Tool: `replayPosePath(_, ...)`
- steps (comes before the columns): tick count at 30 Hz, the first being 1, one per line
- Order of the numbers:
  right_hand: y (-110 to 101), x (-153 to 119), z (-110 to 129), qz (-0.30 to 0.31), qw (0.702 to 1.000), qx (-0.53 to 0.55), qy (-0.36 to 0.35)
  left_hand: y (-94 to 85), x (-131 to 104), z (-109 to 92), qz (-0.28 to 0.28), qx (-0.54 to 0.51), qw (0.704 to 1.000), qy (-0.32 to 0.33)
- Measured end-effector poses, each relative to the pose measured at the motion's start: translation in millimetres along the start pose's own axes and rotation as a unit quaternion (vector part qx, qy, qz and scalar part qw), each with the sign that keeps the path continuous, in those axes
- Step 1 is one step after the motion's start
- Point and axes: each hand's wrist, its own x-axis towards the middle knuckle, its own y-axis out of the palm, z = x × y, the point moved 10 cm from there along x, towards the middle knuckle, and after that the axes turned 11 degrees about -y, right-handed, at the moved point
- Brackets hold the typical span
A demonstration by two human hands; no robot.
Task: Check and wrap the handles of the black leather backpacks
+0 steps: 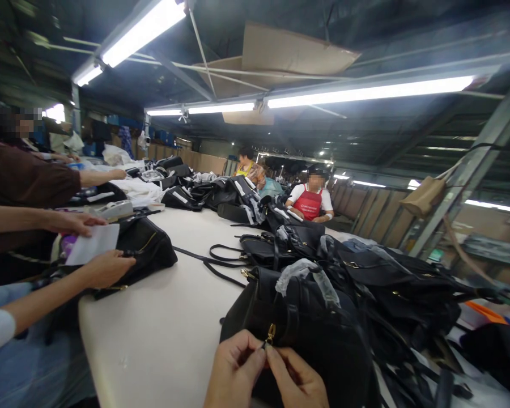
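A black leather-look bag (323, 345) stands on the table right in front of me. Clear plastic wrap (300, 275) covers its top handle. On its front hangs a small gold clasp (271, 333). My left hand (233, 371) is closed, with thumb and forefinger pinched on a thin black piece just below the clasp. From the other side my right hand (295, 377) pinches at the same spot, its fingertips almost against the left ones. The fingers partly hide what they hold, and the bag's lower front is behind both hands.
More black bags (391, 272) with loose straps crowd the right side, and others (233, 195) lie further down the white table (165, 334). At left, a co-worker's hands (110, 266) hold white paper (91, 243) by a bag (153, 243). Another person (312, 201) stands across the table.
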Motion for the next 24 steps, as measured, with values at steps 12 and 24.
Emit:
replayPosePath(12,5,2,-1,-0.012,0.999,0.024,0.022,7.4,3,12,0.026,-0.036,0.998,-0.054)
replayPosePath(24,4,3,-10,-0.009,0.997,0.045,0.059,-5.8,-23,-20,-0.119,0.192,0.953,0.203)
